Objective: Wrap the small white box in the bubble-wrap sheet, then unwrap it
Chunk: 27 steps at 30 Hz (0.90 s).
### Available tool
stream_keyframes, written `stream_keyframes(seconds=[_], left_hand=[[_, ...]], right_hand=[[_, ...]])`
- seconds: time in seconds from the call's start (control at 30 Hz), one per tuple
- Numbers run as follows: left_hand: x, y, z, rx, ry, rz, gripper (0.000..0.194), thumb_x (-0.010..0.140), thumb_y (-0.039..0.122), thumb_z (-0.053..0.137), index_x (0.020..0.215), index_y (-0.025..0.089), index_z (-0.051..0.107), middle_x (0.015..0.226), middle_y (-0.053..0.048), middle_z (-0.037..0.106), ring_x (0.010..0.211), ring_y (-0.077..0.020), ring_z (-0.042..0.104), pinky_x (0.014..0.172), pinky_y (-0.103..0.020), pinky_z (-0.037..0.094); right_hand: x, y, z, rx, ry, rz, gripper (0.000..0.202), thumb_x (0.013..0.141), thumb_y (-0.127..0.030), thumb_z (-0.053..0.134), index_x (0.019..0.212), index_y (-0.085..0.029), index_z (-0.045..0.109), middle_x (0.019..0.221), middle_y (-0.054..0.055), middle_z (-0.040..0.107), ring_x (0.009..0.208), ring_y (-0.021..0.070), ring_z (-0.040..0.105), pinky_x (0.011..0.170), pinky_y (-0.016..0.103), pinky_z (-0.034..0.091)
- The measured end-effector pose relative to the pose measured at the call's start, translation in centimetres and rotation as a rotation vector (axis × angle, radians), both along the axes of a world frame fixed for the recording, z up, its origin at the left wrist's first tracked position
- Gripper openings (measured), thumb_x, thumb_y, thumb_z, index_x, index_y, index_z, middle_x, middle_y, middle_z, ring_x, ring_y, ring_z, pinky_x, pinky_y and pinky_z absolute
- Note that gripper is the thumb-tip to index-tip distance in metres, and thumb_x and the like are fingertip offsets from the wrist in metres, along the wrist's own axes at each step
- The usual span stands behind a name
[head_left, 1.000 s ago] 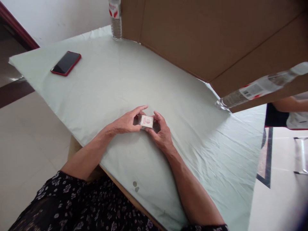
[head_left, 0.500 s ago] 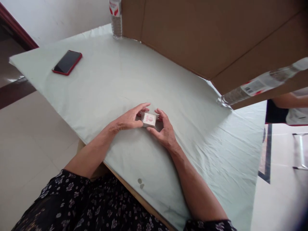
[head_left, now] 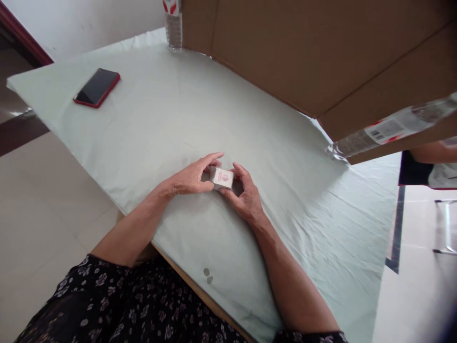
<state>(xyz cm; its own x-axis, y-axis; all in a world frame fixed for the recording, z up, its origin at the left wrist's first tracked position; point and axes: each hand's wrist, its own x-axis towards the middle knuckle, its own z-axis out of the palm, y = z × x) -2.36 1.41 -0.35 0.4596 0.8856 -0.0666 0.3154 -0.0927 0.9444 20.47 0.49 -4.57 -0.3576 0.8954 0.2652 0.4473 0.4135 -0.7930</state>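
A small white box (head_left: 223, 178) with red print, seemingly in clear wrap, is between my two hands over the pale green cloth. My left hand (head_left: 193, 177) has its thumb at the box's lower left corner and curled fingers by its upper left side, with the index finger stretched out above. From the right, my right hand (head_left: 247, 194) has its thumb under the near edge and bent fingers at the right side. Both hands appear to hold the box by its ends, though the contact of the far fingers is partly hidden.
A phone in a red case (head_left: 97, 87) lies at the upper left of the cloth-covered table (head_left: 150, 114). Across the back stands a brown cardboard panel (head_left: 285, 52), with a plastic bottle (head_left: 174, 31) at its left end and another bottle (head_left: 385, 131) at its right. A person's arm (head_left: 430, 153) shows far right.
The view has shifted slightly. My right thumb and fingers have come closer around the box, which has turned a little. My left hand is nearly unchanged.
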Motion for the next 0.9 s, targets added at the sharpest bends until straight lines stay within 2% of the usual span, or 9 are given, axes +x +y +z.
stream_keyframes(seconds=[0.17,0.27,0.4,0.5,0.63,0.9], left_hand=[[0.4,-0.2,-0.3,0.010,0.000,0.000,0.091,0.072,0.022,0.064,0.157,0.022,0.031,0.147,-0.014,0.050,0.130,-0.0304,0.053,0.107,-0.046,0.045],[0.5,-0.3,-0.4,0.013,0.000,0.010,0.089,0.074,0.022,0.064,0.157,0.023,0.031,0.146,-0.014,0.051,0.127,-0.0287,0.056,0.104,-0.044,0.048],[0.5,-0.3,-0.4,0.015,0.018,0.012,0.089,0.074,0.023,0.064,0.157,0.022,0.031,0.146,-0.014,0.051,0.125,-0.0274,0.057,0.103,-0.042,0.048],[0.5,-0.2,-0.3,0.014,0.026,0.002,0.091,0.073,0.023,0.064,0.157,0.021,0.030,0.147,-0.015,0.050,0.125,-0.0277,0.056,0.103,-0.042,0.048],[0.4,-0.2,-0.1,0.007,0.005,-0.008,0.092,0.073,0.026,0.066,0.157,0.019,0.030,0.148,-0.017,0.048,0.127,-0.0296,0.055,0.105,-0.045,0.047],[0.3,-0.4,0.3,0.034,0.072,0.058,0.088,0.075,0.031,0.065,0.156,0.021,0.034,0.145,-0.014,0.052,0.133,-0.0330,0.048,0.106,-0.047,0.045]], right_hand=[[0.1,-0.1,0.2,0.031,-0.013,0.025,0.076,0.085,-0.038,0.073,0.151,-0.032,0.037,0.136,0.010,0.064,0.124,0.0293,0.061,0.108,0.054,0.045],[0.2,-0.3,0.5,0.064,-0.009,0.037,0.075,0.086,-0.044,0.071,0.151,-0.032,0.037,0.145,0.012,0.058,0.134,0.0314,0.055,0.109,0.055,0.044],[0.4,-0.8,0.9,0.091,0.026,-0.019,0.058,0.093,-0.056,0.059,0.145,-0.031,0.047,0.147,0.011,0.056,0.135,0.0309,0.053,0.110,0.055,0.044],[0.7,-1.0,1.1,0.128,0.060,-0.069,0.042,0.099,-0.050,0.053,0.136,-0.032,0.057,0.139,0.009,0.063,0.131,0.0279,0.057,0.110,0.053,0.045],[0.7,-0.7,1.4,0.207,0.033,-0.097,0.028,0.097,-0.042,0.059,0.122,-0.031,0.066,0.132,0.008,0.067,0.128,0.0272,0.060,0.111,0.053,0.045],[0.3,0.2,2.9,0.328,-0.092,-0.056,0.019,0.091,-0.037,0.069,0.109,-0.031,0.072,0.129,0.008,0.069,0.122,0.0294,0.062,0.103,0.052,0.048]])
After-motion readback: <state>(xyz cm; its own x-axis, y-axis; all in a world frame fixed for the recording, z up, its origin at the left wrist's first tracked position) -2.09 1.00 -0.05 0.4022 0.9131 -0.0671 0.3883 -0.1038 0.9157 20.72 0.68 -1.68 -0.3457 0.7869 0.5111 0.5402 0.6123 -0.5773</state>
